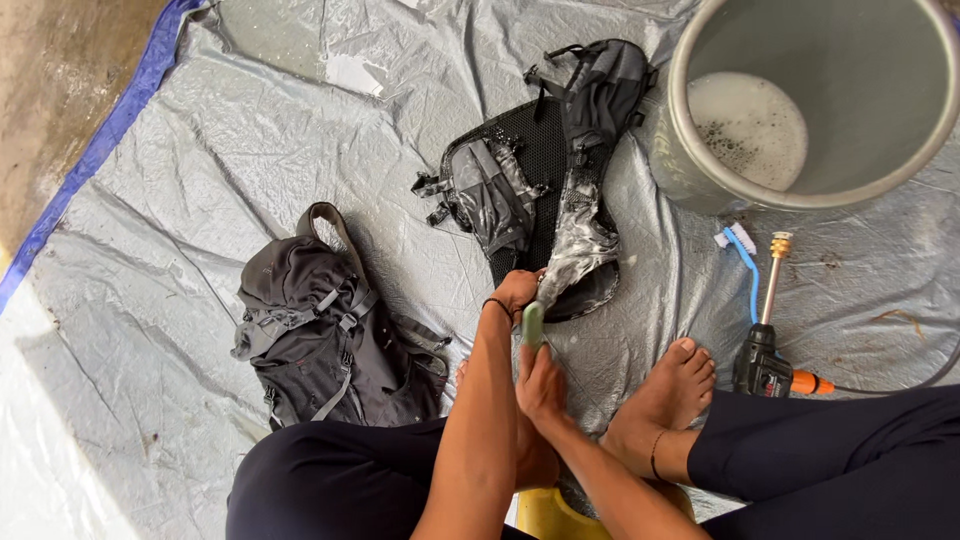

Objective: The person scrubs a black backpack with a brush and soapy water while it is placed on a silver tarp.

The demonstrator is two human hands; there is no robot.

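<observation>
Grey, crinkled tarpaulin (250, 150) with a blue edge covers the ground, and on it lies a black backpack (545, 160) opened out flat, its mesh back panel up and its straps wet and foamy. The left hand (518, 292), a dark band at its wrist, is closed around the lower end of one soapy strap (580, 245), pinching it and holding it taut towards the body. The right hand (540, 385) sits just below, fingers wrapped around a pale green brush (533, 325) whose head touches the strap right beside the left hand — how tightly it is held cannot be told. Both forearms run up from the bottom of the view between dark trouser legs, and a bare foot (670, 395) with an anklet rests on the tarpaulin just right of the hands; a bit of yellow stool (545, 515) shows beneath. To the left, well apart from the wet bag, a second dark backpack (320, 340) lies dry-looking with grey straps. At the top right stands a large grey tub (700, 170) with sudsy water in its bottom, touching the first bag's upper end. Near the tub's base lie a blue-handled brush (742, 255) and, beside it, a black spray gun (768, 340) with a brass nozzle and an orange fitting — its hose trails off right.
</observation>
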